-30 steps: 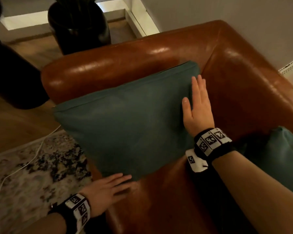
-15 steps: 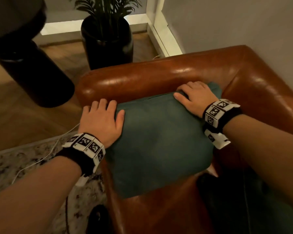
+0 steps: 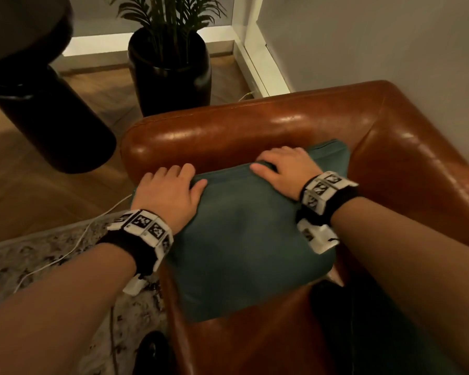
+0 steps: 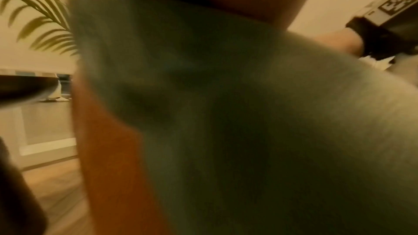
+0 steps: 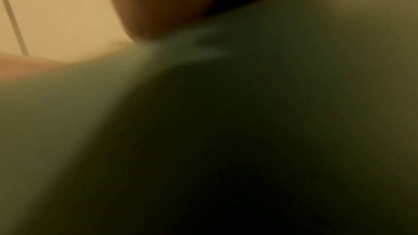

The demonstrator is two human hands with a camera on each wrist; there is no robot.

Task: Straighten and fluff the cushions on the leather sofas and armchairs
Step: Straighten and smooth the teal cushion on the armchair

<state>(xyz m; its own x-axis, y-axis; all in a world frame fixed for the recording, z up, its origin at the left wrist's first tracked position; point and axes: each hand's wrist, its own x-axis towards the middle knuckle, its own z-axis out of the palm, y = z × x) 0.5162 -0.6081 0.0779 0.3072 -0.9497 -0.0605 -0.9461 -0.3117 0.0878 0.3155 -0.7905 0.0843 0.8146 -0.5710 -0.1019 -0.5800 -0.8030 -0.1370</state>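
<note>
A teal cushion [image 3: 244, 239] stands in the corner of a brown leather sofa [image 3: 255, 125], leaning back against the armrest. My left hand [image 3: 168, 190] grips its top left corner, fingers curled over the far edge and thumb on the front face. My right hand [image 3: 282, 171] grips the top edge near the right corner in the same way. The left wrist view is blurred and filled by the cushion [image 4: 248, 113], with my right wristband [image 4: 389, 24] beyond it. In the right wrist view only blurred cushion fabric [image 5: 226, 131] shows.
Behind the armrest stands a black pot [image 3: 171, 74] with a palm. A dark round pedestal [image 3: 44, 112] stands on the wooden floor to the left. A patterned rug [image 3: 33, 269] with a white cable [image 3: 73, 247] lies left of the sofa. A grey wall [image 3: 363, 36] backs the sofa.
One second ago my right hand lay flat on the cushion's right side and my left was at its bottom corner. Both hands have since moved to the top edge and hold it there.
</note>
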